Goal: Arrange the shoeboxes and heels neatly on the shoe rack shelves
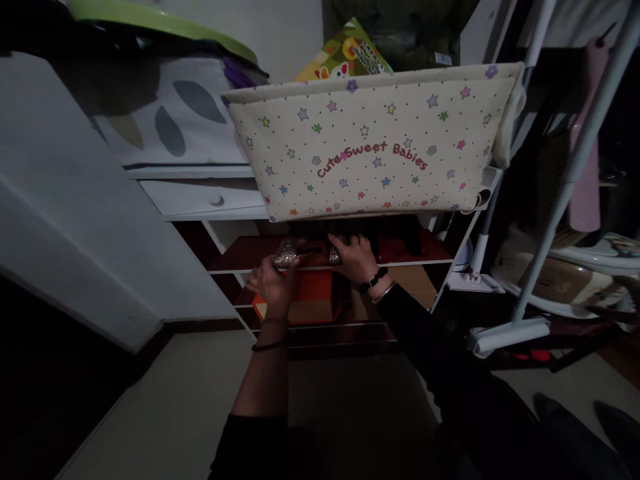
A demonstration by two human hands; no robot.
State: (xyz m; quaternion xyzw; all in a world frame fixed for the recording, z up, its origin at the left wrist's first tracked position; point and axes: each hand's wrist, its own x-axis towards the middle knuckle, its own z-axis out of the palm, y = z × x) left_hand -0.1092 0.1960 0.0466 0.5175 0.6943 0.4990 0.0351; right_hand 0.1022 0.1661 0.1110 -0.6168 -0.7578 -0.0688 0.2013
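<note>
My left hand (273,285) is closed around a glittery shoe (287,254) at the front edge of the upper shelf (240,253). A second glittery shoe (336,251) is in my right hand (357,260), a little to the right on that same shelf. My fingers and the dim light hide much of both shoes. Dark red shiny shoes (400,247) sit on the shelf, right of my right hand. Below my hands, an orange box (314,293) lies on the lower shelf, with a brown cardboard box (413,283) to its right.
A cream fabric bin (370,173) with printed stars stands on the cabinet top, overhanging the shelves. Left of it is a white drawer (200,198). A mop (515,333) and a pink-handled brush (587,153) stand at the right, near stacked containers (560,273).
</note>
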